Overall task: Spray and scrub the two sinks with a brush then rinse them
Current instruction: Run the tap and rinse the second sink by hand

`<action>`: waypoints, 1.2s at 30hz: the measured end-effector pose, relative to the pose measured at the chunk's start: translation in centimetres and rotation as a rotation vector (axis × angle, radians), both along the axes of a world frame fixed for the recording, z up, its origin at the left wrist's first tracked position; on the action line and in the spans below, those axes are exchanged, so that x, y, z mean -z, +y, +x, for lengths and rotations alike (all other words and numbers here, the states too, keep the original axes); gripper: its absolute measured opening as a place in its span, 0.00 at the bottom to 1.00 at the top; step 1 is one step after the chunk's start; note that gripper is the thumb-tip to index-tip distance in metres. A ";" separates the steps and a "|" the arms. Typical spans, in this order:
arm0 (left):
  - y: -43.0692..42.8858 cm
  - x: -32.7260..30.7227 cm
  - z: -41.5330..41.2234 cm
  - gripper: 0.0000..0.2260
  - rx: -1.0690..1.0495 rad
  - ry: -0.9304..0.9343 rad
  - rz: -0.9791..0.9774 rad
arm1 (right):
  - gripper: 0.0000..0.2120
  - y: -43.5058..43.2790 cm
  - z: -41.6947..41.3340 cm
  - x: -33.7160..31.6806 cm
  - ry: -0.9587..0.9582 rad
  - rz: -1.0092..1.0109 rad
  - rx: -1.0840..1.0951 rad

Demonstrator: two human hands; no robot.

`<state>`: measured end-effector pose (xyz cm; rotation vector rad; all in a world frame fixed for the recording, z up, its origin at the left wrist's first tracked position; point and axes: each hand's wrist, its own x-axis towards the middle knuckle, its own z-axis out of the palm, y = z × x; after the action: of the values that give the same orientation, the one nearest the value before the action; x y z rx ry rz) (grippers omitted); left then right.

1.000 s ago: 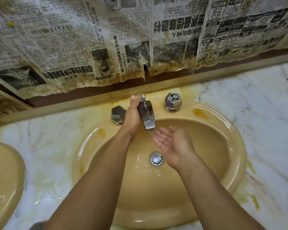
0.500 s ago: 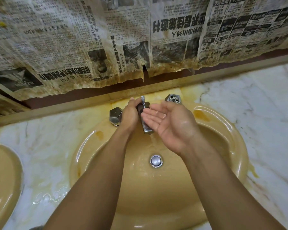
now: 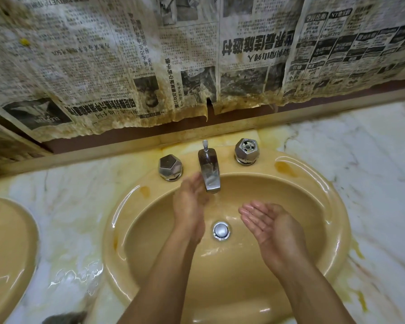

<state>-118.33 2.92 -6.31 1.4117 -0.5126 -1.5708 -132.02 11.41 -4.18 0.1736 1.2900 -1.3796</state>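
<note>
On my feed the left hand (image 3: 189, 206) has let go of the chrome faucet spout (image 3: 209, 171) that it was wrapped around half a second ago. It now hangs just below and to the left of the spout's tip with its fingers stretched out and holding nothing. It is smeared by motion, so I cannot tell whether the fingertips brush the metal.

The right hand (image 3: 265, 222) has dropped from beside the spout, where it covered part of the faceted chrome right knob (image 3: 246, 150); that knob now shows whole, beyond the hand. The hand lies palm up and loosely cupped, wet and shiny, gripping nothing.

Both hands are inside the beige oval ceramic sink (image 3: 337, 206). The round chrome drain stopper (image 3: 221, 230) sits between them, nearer the right palm's heel. A thin stream of water falls from the spout between the two hands. The faceted chrome left knob (image 3: 170, 167) stands just beyond the left fingertips.

The second beige sink (image 3: 12, 253) lies well off to the left of the left forearm, across the wet, yellow-stained white marble counter (image 3: 372, 171). Stained newspaper sheets (image 3: 197, 54) hang on the wall beyond both hands.
</note>
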 end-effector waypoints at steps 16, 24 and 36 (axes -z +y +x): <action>0.2 -1.1 -2.2 0.15 -0.184 0.500 0.440 | 0.17 0.5 -2.8 1.6 0.038 -0.055 -0.053; -0.5 -6.0 2.8 0.15 -0.117 0.096 0.331 | 0.22 -7.3 0.1 0.5 0.383 -0.277 -0.363; -3.0 -11.0 3.0 0.18 0.167 -0.177 0.053 | 0.43 -12.9 2.7 2.3 0.431 -0.323 -0.592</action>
<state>-115.36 -0.07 4.64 1.5917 -0.7150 -1.6082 -129.29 -1.45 -6.53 -0.7092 1.2960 -1.1087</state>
